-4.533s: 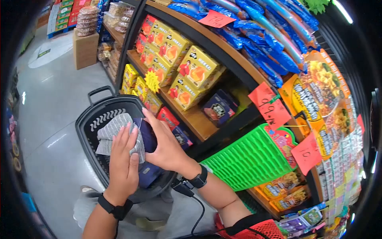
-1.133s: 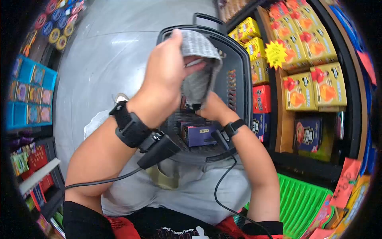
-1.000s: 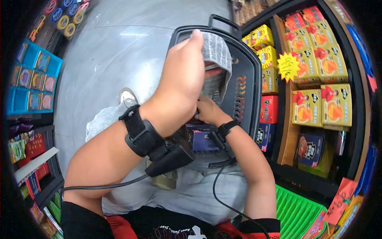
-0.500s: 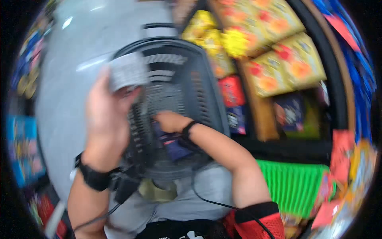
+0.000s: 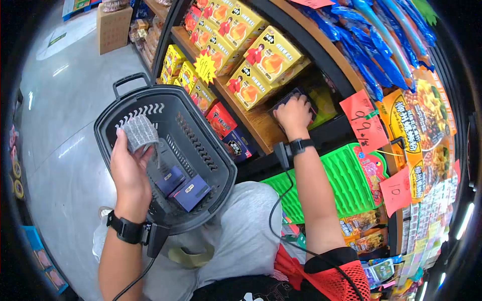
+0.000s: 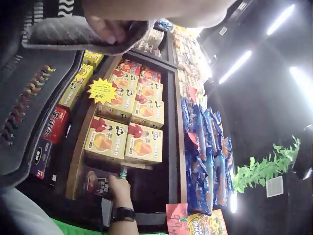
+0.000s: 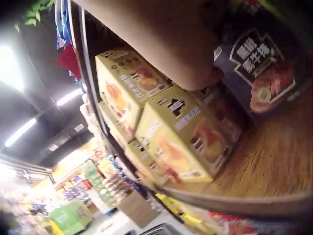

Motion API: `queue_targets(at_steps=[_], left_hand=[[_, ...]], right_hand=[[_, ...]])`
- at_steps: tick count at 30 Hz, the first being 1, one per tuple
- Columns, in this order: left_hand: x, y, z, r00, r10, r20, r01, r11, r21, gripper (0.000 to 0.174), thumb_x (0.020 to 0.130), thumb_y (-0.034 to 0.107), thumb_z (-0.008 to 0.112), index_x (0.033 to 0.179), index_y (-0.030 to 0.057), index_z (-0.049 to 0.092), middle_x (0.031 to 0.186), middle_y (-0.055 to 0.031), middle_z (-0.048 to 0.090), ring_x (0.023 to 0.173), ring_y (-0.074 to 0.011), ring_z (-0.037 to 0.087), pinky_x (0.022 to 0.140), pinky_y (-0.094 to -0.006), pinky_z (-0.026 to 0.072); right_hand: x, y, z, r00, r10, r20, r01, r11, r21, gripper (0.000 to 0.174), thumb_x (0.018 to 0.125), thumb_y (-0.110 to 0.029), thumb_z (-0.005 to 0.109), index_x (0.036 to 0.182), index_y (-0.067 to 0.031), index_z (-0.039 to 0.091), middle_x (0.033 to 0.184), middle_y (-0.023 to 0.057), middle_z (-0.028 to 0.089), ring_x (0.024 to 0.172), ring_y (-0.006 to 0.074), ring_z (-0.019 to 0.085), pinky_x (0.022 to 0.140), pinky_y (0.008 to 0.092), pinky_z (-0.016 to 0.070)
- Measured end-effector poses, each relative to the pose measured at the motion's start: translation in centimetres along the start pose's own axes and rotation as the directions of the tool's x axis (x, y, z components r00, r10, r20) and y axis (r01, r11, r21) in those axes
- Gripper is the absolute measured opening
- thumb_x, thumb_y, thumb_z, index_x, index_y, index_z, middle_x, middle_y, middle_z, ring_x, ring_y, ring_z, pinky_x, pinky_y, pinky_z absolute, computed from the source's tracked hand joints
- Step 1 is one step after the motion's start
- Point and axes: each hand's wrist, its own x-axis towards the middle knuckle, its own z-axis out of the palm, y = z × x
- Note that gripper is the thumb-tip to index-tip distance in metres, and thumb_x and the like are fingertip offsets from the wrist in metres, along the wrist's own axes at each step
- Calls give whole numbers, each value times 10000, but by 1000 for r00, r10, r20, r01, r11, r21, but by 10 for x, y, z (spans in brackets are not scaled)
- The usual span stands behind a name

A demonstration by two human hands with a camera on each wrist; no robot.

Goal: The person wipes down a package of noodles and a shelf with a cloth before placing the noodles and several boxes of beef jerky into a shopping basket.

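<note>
Grey cloth (image 5: 139, 133): pinched in the left hand (image 5: 129, 173), over the basket (image 5: 221, 165) rim.
Dark box (image 5: 282, 102): right hand (image 5: 292, 114) curled over its top.
Room: yellow boxes (image 5: 261, 65) just beside the grip; shelf (image 5: 256, 128) edge near the wrist.

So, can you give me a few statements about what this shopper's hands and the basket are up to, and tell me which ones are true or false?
1. The left hand holds a grey cloth above the basket. True.
2. The right hand is inside the basket. False: it is up at the wooden shelf, gripping a dark box.
3. Two dark boxes lie in the basket. True.
4. The boxes stacked beside the right hand are blue. False: they are yellow boxes.
</note>
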Motion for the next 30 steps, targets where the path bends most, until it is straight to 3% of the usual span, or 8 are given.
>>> queue_targets(at_steps=[6, 9, 11, 19, 24, 28, 29, 30], left_hand=[[5, -3, -8, 999, -30, -31, 30, 999, 19, 408, 1079, 450, 510, 1268, 107, 625, 1203, -19, 672, 1060, -175, 608, 970, -366, 472], [3, 3, -11, 999, -21, -46, 22, 1000, 6, 393, 1083, 439, 499, 1260, 113, 628, 1198, -22, 675, 1052, -171, 605, 964, -356, 471], [8, 6, -15, 999, 2, -46, -1, 1000, 9, 411, 1093, 432, 470, 1265, 98, 636, 1178, -33, 693, 1023, -177, 626, 935, -353, 479], [4, 26, -26, 997, 75, -21, -73, 995, 67, 370, 1092, 411, 467, 1192, 108, 655, 1154, -20, 700, 1032, -166, 640, 954, -337, 473], [-4, 38, -21, 990, 20, 137, -34, 995, 95, 469, 1103, 410, 437, 1384, 75, 608, 1307, -53, 676, 1183, -186, 621, 1042, -368, 447], [-30, 22, -7, 754, 300, 585, -487, 853, 189, 535, 1120, 389, 375, 1497, 35, 515, 1493, -128, 559, 1401, -293, 497, 1188, -411, 339], [-38, 19, -3, 653, 332, 680, -654, 700, 286, 537, 1123, 377, 357, 1506, 30, 502, 1528, -160, 524, 1450, -332, 450, 1219, -422, 303], [-39, 19, 0, 447, 432, 783, -885, 342, 316, 447, 1085, 228, 463, 1489, 50, 523, 1467, -221, 558, 1389, -374, 501, 1180, -466, 354]], right_hand=[[36, 5, 2, 964, 125, 233, -128, 992, -3, 829, 804, -309, 736, 1506, -25, 401, 1572, 257, 333, 1478, 456, 295, 1189, 657, 227], [38, 11, 3, 965, 136, 224, -137, 990, -13, 763, 824, -294, 725, 1490, -40, 453, 1554, 249, 404, 1460, 449, 365, 1172, 634, 296], [35, 5, -34, 894, 49, 445, -62, 998, 15, 695, 853, -267, 706, 1470, -41, 478, 1451, 248, 544, 1345, 448, 527, 1114, 571, 421], [-21, -14, -85, 920, -321, 226, 349, 932, -99, 641, 751, -313, 851, 1224, -46, 509, 1155, 216, 677, 1133, 417, 655, 936, 538, 526], [-87, -31, -137, 749, -651, -119, 657, 711, 251, 647, 675, -206, 904, 1173, -26, 532, 1027, 221, 649, 987, 439, 631, 866, 504, 501], [-117, -67, -136, 669, -710, -220, 631, 386, 673, 612, 667, -152, 921, 1109, -38, 514, 1173, 214, 612, 1085, 396, 604, 940, 449, 489], [-122, -76, -130, 668, -705, -240, 573, 280, 770, 596, 673, -153, 924, 1079, -45, 502, 1222, 212, 602, 1121, 381, 601, 969, 426, 485], [-127, -84, -129, 671, -696, -256, 543, 226, 809, 585, 676, -146, 927, 1050, -51, 488, 1250, 210, 595, 1146, 364, 599, 988, 409, 476]])
